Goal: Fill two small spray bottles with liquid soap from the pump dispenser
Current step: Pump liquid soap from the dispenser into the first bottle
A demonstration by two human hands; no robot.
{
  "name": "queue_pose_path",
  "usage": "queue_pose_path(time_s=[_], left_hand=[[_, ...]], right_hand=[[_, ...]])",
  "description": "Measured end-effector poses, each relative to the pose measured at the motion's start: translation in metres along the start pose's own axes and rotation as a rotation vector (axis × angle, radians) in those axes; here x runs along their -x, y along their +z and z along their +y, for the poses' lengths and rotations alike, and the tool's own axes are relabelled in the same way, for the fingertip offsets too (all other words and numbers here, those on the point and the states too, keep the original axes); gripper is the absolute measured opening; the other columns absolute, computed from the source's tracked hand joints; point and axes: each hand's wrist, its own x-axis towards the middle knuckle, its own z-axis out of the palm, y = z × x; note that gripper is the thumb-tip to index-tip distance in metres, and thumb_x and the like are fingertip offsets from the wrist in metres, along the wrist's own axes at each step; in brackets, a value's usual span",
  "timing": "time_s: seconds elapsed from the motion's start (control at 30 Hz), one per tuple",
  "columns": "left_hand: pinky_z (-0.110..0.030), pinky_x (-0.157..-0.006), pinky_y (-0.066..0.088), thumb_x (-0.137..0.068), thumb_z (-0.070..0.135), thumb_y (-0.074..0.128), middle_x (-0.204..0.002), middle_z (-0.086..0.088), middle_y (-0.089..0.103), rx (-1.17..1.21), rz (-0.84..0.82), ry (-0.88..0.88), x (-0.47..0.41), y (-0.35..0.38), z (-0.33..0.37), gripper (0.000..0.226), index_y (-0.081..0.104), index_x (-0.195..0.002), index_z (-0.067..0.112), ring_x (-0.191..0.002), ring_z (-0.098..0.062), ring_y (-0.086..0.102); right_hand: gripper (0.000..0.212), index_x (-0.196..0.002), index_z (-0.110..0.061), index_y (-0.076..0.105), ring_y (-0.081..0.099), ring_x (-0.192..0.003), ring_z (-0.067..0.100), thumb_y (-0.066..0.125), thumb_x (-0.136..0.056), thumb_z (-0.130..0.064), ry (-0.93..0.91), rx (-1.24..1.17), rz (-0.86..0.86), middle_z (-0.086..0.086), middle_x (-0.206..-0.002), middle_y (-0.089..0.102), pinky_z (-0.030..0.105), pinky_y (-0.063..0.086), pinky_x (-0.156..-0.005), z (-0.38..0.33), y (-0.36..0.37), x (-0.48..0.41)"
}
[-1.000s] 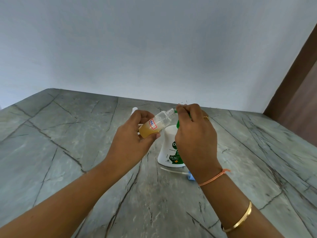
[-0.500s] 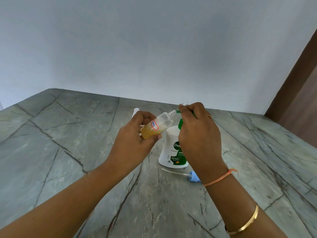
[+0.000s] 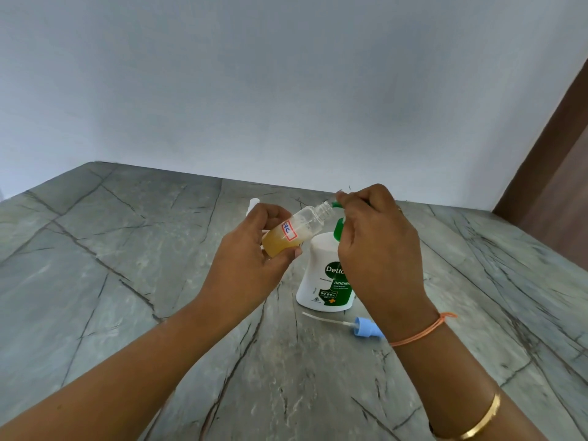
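Our left hand (image 3: 254,261) wraps its grip round the tilted spray bottle (image 3: 300,228) so we catch soap at its open neck, our right hand (image 3: 377,249) keeping its grip curled over the head of the pump dispenser (image 3: 318,262).

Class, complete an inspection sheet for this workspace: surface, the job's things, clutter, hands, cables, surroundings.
Surface: grey veined table.
Job's things: spray bottle uncapped, tilted, part-filled with amber liquid, mouth at the green spout; pump dispenser upright; blue spray cap with tube lying flat near its base.
Clutter: white object behind the left hand, mostly hidden.
Hands: left hand grips the spray bottle; right hand curls over the pump head.
Cables: nothing seen.
Surroundings: pale wall; brown panel at right.
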Motion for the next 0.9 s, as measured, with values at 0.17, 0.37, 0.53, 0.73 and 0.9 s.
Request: queue_pose_path(time_s=[0.17, 0.37, 0.53, 0.73, 0.9], left_hand=[[0.000, -0.059, 0.039, -0.075, 0.029, 0.072, -0.092, 0.032, 0.048, 0.016, -0.003, -0.008, 0.000, 0.002, 0.002, 0.039, 0.045, -0.101, 0.038, -0.083, 0.010, 0.051], [-0.002, -0.061, 0.041, -0.075, 0.028, 0.072, -0.092, 0.031, 0.050, 0.027, 0.005, -0.008, 0.000, -0.001, 0.003, 0.039, 0.045, -0.101, 0.040, -0.086, 0.006, 0.054], [-0.002, -0.061, 0.039, -0.075, 0.029, 0.072, -0.092, 0.031, 0.049, 0.013, 0.000, -0.007, 0.000, 0.000, 0.003, 0.040, 0.043, -0.100, 0.042, -0.086, 0.007, 0.053], [-0.001, -0.060, 0.039, -0.075, 0.029, 0.072, -0.091, 0.032, 0.049, 0.022, -0.002, -0.014, 0.000, 0.000, 0.004, 0.039, 0.044, -0.098, 0.042, -0.086, 0.010, 0.052], [-0.002, -0.064, 0.041, -0.075, 0.028, 0.072, -0.092, 0.032, 0.050, 0.035, -0.004, -0.012, 0.001, 0.001, 0.005, 0.038, 0.045, -0.099, 0.041, -0.087, 0.009, 0.052]], right_hand=[[0.033, -0.107, 0.002, 0.065, 0.060, -0.077, 0.033, 0.063, -0.075, 0.009, -0.008, -0.005, 0.022, 0.017, -0.092, 0.060, 0.031, 0.048, -0.060, -0.002, 0.002, 0.001], [0.036, -0.099, 0.004, 0.067, 0.061, -0.071, 0.035, 0.071, -0.064, 0.013, -0.017, 0.019, 0.081, 0.019, -0.086, 0.062, 0.033, 0.051, -0.055, -0.002, 0.010, 0.007], [0.034, -0.100, 0.003, 0.067, 0.062, -0.072, 0.033, 0.068, -0.068, 0.012, -0.020, 0.009, 0.041, 0.018, -0.087, 0.062, 0.032, 0.050, -0.056, -0.002, 0.006, 0.005], [0.029, -0.111, -0.005, 0.065, 0.059, -0.084, 0.027, 0.055, -0.084, 0.001, 0.018, -0.029, -0.026, 0.011, -0.099, 0.058, 0.028, 0.043, -0.064, 0.004, -0.002, -0.003], [0.032, -0.104, 0.000, 0.066, 0.060, -0.077, 0.030, 0.064, -0.073, 0.009, -0.003, -0.010, 0.005, 0.015, -0.091, 0.060, 0.030, 0.048, -0.059, 0.000, 0.002, 0.002]])
